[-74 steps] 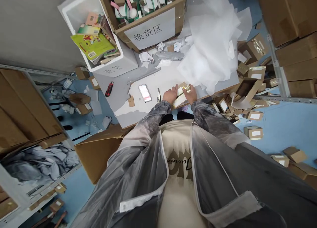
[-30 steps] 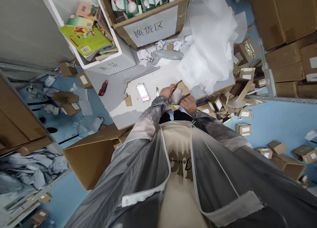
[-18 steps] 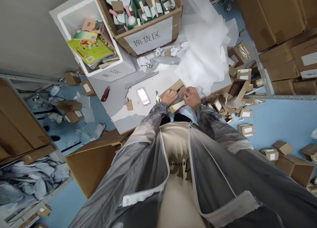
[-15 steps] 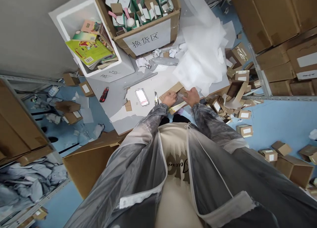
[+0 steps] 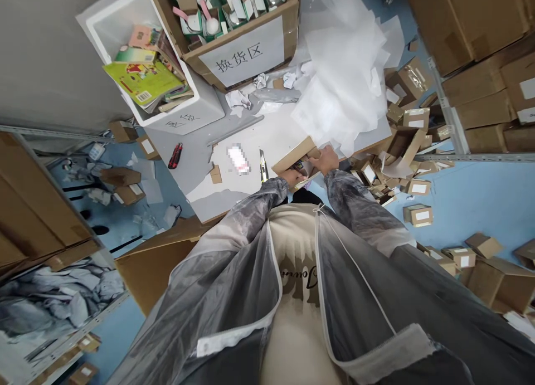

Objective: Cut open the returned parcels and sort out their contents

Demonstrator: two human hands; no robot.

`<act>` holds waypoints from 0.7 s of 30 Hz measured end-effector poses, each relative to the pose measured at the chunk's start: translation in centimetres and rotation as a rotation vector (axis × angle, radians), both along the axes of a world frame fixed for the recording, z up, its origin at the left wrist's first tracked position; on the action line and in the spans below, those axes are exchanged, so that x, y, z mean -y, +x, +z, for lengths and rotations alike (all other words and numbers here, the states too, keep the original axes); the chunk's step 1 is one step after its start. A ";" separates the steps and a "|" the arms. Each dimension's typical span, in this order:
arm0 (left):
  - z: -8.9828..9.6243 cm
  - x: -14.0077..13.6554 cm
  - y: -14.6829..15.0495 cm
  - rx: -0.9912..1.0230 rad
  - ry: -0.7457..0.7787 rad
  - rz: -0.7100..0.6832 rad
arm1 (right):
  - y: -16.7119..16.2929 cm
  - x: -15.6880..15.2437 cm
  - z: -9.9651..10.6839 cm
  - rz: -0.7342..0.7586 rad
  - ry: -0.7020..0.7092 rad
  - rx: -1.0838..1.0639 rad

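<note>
At the littered counter (image 5: 251, 137), the small cardboard box (image 5: 292, 154) has been tilted up, left hand (image 5: 293, 177) fingers and right hand (image 5: 325, 160) fingers clamped on it.

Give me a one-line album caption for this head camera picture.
Both hands, left hand and right hand, grip a small cardboard box at the edge of a cluttered white table.

1. Red box cutter (image 5: 175, 155) on grey table (image 5: 196, 151).
2. White foam bin (image 5: 146, 67) holds books.
3. Labelled cardboard carton (image 5: 242, 50) beside heaped white sheets (image 5: 343, 89).
</note>
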State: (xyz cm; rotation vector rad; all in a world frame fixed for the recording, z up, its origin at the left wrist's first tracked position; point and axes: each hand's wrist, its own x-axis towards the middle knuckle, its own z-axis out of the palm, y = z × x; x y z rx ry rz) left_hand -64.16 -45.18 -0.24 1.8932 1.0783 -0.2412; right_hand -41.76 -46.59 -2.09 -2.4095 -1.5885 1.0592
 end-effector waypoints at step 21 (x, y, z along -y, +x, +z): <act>11.4 -5.7 -7.5 0.897 0.390 0.787 | -2.1 -0.8 4.3 -0.300 0.430 -0.168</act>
